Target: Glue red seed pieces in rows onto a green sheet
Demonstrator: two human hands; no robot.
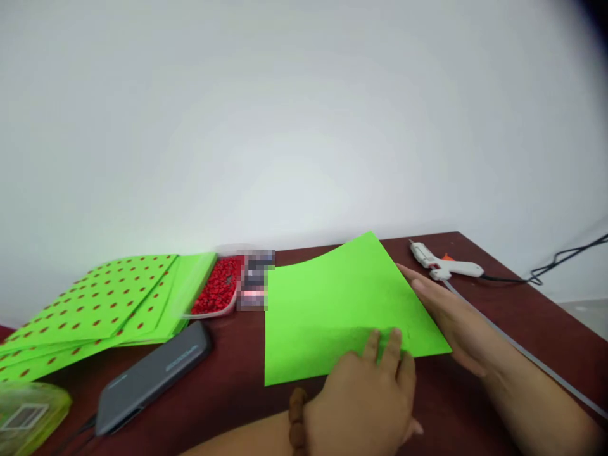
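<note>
A bright green sheet of craft foam or thick card (332, 304) (the picture doesn't settle which) lies flat on a dark red tabletop (546, 297), its far corner bowing up slightly. It looks light and fairly soft, liable to flex rather than hold stiff, so it would likely handle best by two opposite edges, with a broad hold to avoid creasing it.

The left hand (361, 399), with a brown wooden bead bracelet (297, 421) at its wrist, has its fingers on the near edge. The right hand (451, 316) lies along the right edge, fingers together. Neither grip is clearly clamped, and I cannot tell whether either thumb is beneath the sheet.

To the right sit a white hot glue gun (446, 267) with a black cord (560, 256) and a long thin grey strip (536, 358). To the left are a stack of green sheets with red dots (95, 304), a clear tub of red beads (216, 285), and a dark grey phone-like slab (152, 380).
</note>
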